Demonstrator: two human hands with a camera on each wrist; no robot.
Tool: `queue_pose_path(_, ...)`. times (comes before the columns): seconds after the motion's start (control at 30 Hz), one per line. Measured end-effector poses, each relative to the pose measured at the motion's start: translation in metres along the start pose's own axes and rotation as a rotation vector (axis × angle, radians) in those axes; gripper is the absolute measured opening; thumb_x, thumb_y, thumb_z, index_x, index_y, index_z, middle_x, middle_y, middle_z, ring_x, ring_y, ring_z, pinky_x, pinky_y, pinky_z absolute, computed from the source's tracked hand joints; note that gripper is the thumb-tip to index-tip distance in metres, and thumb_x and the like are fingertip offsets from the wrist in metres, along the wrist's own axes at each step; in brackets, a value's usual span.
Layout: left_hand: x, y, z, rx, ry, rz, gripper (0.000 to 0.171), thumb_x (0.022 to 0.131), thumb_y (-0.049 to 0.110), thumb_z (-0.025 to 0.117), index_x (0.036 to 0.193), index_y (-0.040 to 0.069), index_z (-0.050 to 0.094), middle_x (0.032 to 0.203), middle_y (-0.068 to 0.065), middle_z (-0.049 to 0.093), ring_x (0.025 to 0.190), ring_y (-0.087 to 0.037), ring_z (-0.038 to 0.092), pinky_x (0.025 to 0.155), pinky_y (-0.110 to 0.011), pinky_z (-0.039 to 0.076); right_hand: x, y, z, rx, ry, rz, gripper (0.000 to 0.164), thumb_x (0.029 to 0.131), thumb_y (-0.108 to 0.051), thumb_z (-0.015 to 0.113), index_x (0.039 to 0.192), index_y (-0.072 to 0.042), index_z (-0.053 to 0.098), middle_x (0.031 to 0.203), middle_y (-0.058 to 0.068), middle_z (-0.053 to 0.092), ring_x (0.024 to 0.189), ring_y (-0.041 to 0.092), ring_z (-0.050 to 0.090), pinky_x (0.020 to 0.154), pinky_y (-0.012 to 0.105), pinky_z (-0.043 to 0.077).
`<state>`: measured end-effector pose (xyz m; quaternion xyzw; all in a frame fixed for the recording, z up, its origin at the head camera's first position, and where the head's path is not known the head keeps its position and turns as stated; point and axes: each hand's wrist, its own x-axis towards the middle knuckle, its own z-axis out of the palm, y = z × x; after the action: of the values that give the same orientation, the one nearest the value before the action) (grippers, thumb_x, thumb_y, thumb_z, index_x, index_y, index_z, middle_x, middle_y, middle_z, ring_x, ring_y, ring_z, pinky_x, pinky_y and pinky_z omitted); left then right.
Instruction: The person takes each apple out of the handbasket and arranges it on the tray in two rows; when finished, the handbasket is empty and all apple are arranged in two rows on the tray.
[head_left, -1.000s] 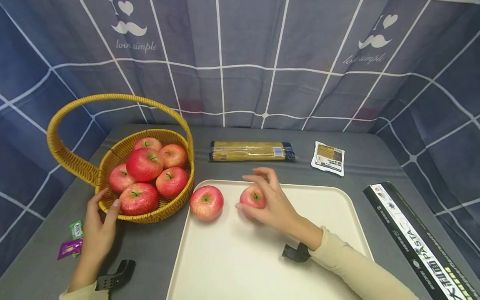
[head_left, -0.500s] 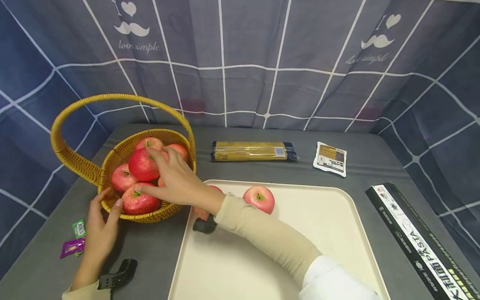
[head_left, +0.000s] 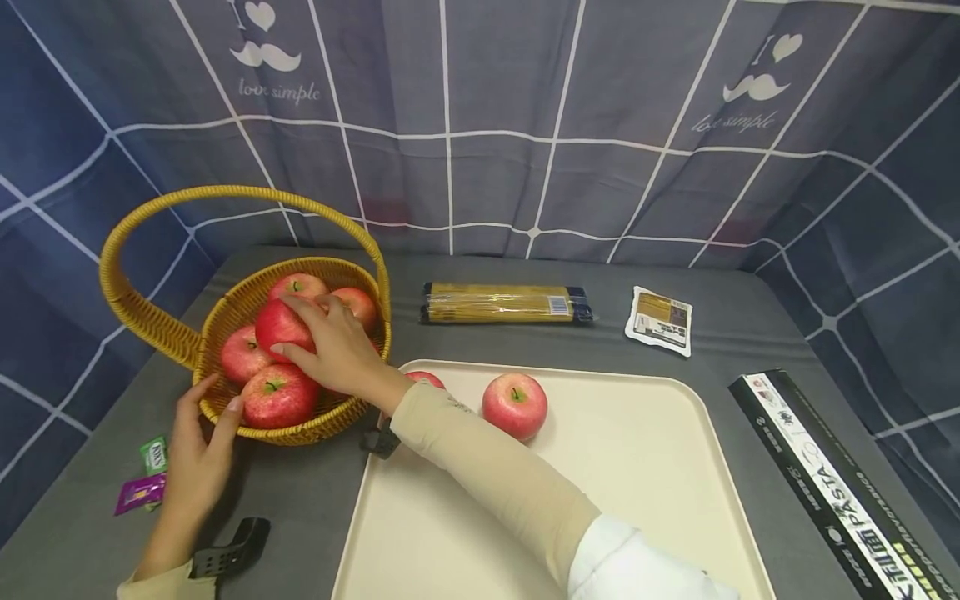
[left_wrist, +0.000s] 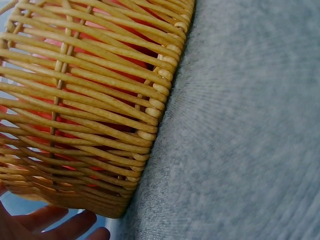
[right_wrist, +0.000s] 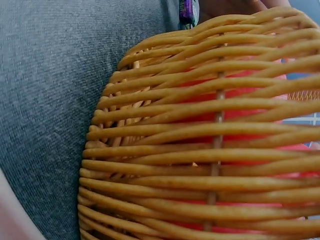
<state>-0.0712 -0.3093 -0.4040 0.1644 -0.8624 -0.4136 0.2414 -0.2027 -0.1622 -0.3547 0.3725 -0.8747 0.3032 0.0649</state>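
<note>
A yellow wicker basket (head_left: 352, 408) with a tall handle holds several red apples in the head view. My left hand (head_left: 197, 467) holds its near-left rim, thumb and fingers at the edge. The left wrist view shows fingers (left_wrist: 70, 225) beside the woven wall. Over the basket, my right hand (head_left: 337, 346) grips the topmost red apple (head_left: 276, 325), with its thumb at the near side and its fingers across the top. Just in front lies another apple (head_left: 279, 398). In the right wrist view the basket's woven side (right_wrist: 200, 155) hides the right hand.
A cream tray (head_left: 585, 500) lies right of the basket. It bears one apple (head_left: 515, 406) and another apple (head_left: 424, 378) partly behind the right arm. Behind are a pasta packet (head_left: 506, 303) and a white-edged sachet (head_left: 660, 321). A long black box (head_left: 840, 483) lies right; small wrappers (head_left: 141, 493) lie left.
My right hand has let go of an apple on the tray and moved left into the basket, where it now grips the top apple. My left hand has stayed at the rim.
</note>
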Motion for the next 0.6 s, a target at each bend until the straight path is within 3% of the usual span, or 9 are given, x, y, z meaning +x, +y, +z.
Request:
queue_pose_path(0.17, 0.000, -0.002, 0.000, 0.007, -0.006, 0.010, 0.048, 0.092, 0.017, 0.049, 0.137, 0.011, 0.035, 0.123, -0.012, 0.041, 0.086, -0.001, 0.031, 0.071, -0.021, 0.025, -0.005, 0.002, -0.009, 0.172, 0.019, 0.012, 0.061, 0.079, -0.048, 0.063, 0.134, -0.032, 0.042, 0.136, -0.002, 0.045, 0.122, 0.018, 0.037, 0.094, 0.026, 0.037)
queue_pose_path(0.3, 0.000, -0.002, 0.003, 0.004, -0.012, 0.010, 0.048, 0.092, 0.017, 0.049, 0.137, 0.011, 0.035, 0.120, -0.008, 0.042, 0.084, -0.002, 0.031, 0.069, -0.019, 0.024, -0.022, 0.008, -0.031, 0.248, -0.005, -0.035, 0.057, 0.073, -0.046, 0.070, 0.125, -0.032, 0.053, 0.133, -0.004, 0.046, 0.123, 0.014, 0.033, 0.093, 0.026, 0.037)
queue_pose_path(0.43, 0.001, -0.001, 0.004, -0.012, -0.011, 0.001, 0.047, 0.092, 0.017, 0.049, 0.137, 0.012, 0.036, 0.124, -0.010, 0.042, 0.090, -0.003, 0.034, 0.073, -0.016, 0.024, -0.054, 0.025, -0.067, 0.283, -0.009, -0.106, 0.053, 0.068, -0.041, 0.076, 0.118, -0.030, 0.061, 0.129, -0.001, 0.047, 0.119, 0.012, 0.033, 0.091, 0.028, 0.036)
queue_pose_path(0.6, 0.000, -0.001, 0.001, -0.008, -0.001, -0.005, 0.048, 0.091, 0.017, 0.050, 0.137, 0.012, 0.036, 0.127, -0.012, 0.042, 0.093, -0.004, 0.033, 0.075, -0.016, 0.024, -0.107, 0.064, -0.114, 0.320, 0.057, -0.058, 0.051, 0.066, -0.034, 0.079, 0.114, -0.027, 0.064, 0.127, -0.004, 0.050, 0.118, 0.011, 0.037, 0.090, 0.034, 0.039)
